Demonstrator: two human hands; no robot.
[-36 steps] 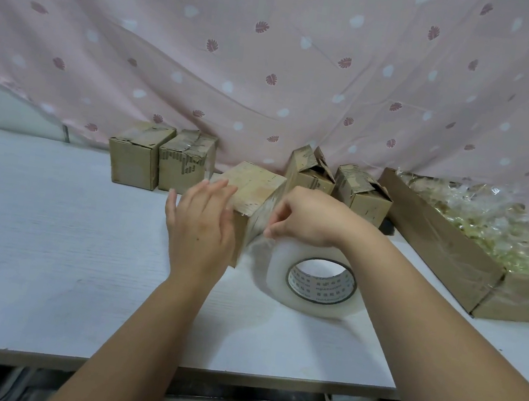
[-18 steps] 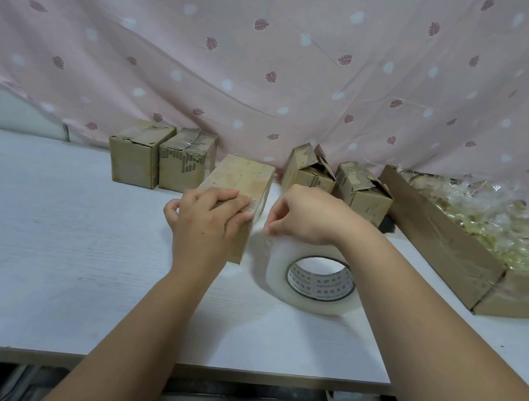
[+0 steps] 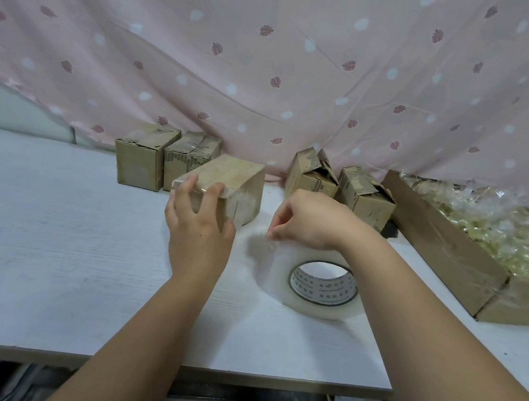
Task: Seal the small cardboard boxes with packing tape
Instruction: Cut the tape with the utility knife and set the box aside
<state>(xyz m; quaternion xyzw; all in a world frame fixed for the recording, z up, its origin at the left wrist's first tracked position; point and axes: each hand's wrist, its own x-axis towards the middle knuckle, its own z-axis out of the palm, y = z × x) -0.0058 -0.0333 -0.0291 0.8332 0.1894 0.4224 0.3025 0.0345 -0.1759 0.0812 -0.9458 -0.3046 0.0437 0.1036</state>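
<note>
Both hands work at the middle of the frame. The left hand (image 3: 199, 228) grips the small brown cardboard box (image 3: 237, 179) at its near end, with the fingers curled over the top edge and the thumb against the right side. That box rests on the table, angled away toward the upper right, its top glossy with tape. The right hand (image 3: 312, 224), just right of the box and apart from it, is curled tight. Its thumb and fingertips pinch clear film at the upper left rim of the roll of clear packing tape (image 3: 322, 288), which sits under the wrist with its core hole facing the camera.

A pink curtain with leaf and dot print (image 3: 275, 66) fills the upper half. Below it, a white table (image 3: 44, 254) spans the frame. At the right edge, a long open cardboard tray (image 3: 445, 256) holds crinkled clear packets (image 3: 491, 222). Left of centre, against the curtain, a closed brown box (image 3: 139, 159) touches a second closed box (image 3: 189, 159). Right of centre stand a box with raised flaps (image 3: 310, 179) and another open-flapped box (image 3: 367, 199).
</note>
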